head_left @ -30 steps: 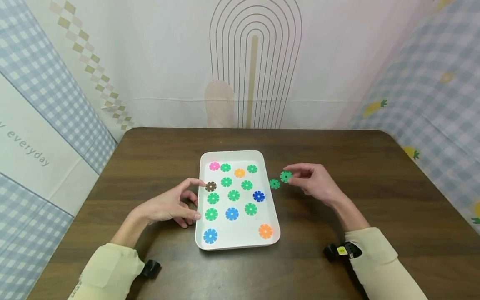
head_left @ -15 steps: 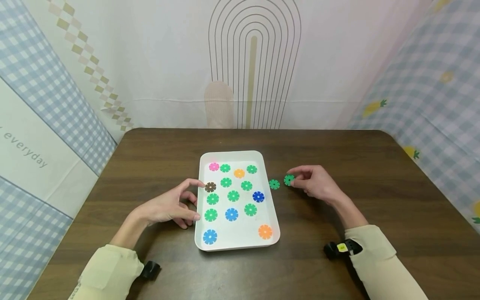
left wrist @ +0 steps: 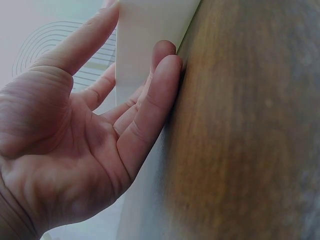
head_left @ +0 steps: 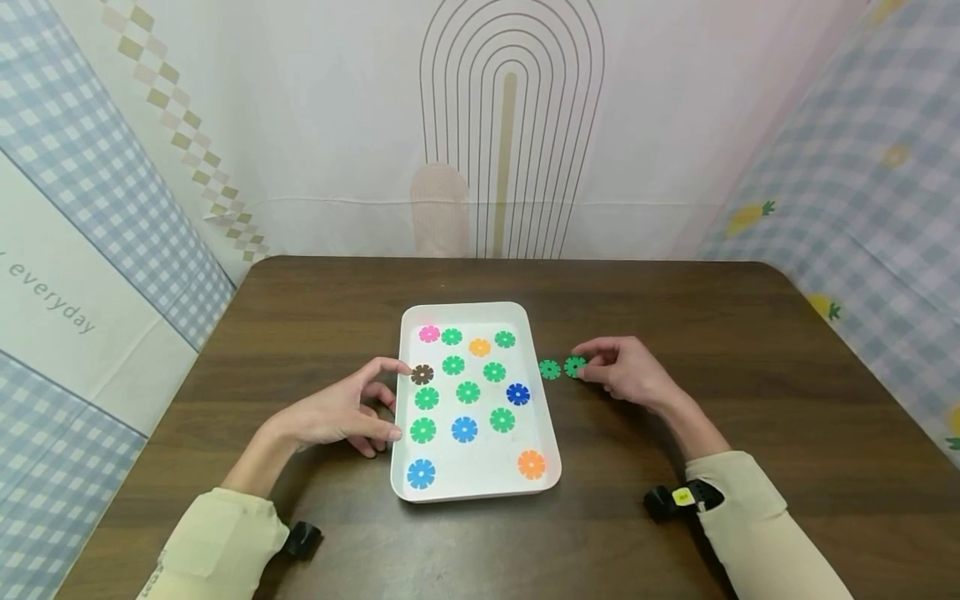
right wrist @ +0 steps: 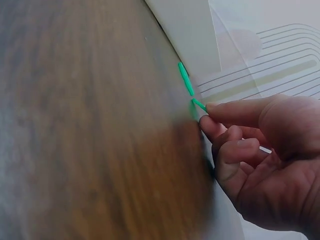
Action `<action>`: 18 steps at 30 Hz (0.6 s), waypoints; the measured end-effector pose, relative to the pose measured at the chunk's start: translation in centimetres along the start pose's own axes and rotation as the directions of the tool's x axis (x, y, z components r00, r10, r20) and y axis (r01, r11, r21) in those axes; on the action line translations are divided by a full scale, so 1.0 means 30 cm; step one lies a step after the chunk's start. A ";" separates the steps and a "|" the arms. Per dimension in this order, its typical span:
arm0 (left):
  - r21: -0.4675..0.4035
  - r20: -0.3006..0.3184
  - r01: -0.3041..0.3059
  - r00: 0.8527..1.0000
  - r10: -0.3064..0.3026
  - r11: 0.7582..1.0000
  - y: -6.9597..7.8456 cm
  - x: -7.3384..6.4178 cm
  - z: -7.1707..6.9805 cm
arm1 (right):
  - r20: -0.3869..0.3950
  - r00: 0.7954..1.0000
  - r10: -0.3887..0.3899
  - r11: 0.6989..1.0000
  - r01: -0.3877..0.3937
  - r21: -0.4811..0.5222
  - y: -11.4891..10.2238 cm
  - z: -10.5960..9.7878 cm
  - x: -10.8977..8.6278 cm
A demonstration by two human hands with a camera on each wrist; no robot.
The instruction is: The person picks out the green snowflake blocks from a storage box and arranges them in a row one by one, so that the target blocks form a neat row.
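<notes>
The green disc [head_left: 575, 367] sits at the fingertips of your right grip [head_left: 626, 371], at 9 o'clock from the back of that hand; you have thumb and index finger clamped on it, and it tilts. Just beyond it, also at 9 o'clock, a second green disc [head_left: 550, 369] lies flat on the table [head_left: 637, 300]; whether the two touch is unclear. Farther toward 9 o'clock is your white tray [head_left: 476, 479], with other discs [head_left: 468, 392] spread inside. On the tray's 9 o'clock side, your left grip [head_left: 337, 410] has thumb and index finger apart at the rim, the index fingertip near a brown disc [head_left: 422, 374].
</notes>
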State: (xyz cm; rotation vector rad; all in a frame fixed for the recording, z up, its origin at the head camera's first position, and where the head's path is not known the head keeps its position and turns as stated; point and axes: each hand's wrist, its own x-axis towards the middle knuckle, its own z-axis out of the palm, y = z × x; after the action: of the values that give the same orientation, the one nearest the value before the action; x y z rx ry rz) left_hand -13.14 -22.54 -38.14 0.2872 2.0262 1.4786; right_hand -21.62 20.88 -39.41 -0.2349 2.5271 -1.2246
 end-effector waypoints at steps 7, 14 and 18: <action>-0.002 0.001 -0.002 1.000 0.002 1.000 0.002 0.000 0.001 | 0.001 1.000 0.001 1.000 -0.001 0.010 0.005 0.004 0.003; 0.001 -0.001 -0.002 1.000 0.002 1.000 0.002 -0.001 0.002 | -0.006 1.000 -0.001 1.000 0.001 -0.006 0.005 0.007 0.001; 0.000 -0.001 -0.003 1.000 0.003 1.000 0.002 -0.002 0.002 | -0.006 1.000 0.006 1.000 -0.006 -0.010 0.000 0.009 -0.001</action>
State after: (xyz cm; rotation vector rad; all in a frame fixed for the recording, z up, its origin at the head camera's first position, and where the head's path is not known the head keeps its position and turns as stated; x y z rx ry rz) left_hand -13.08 -22.50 -38.07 0.2893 2.0279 1.4804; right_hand -21.50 20.70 -39.56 -0.2264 2.5382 -1.2123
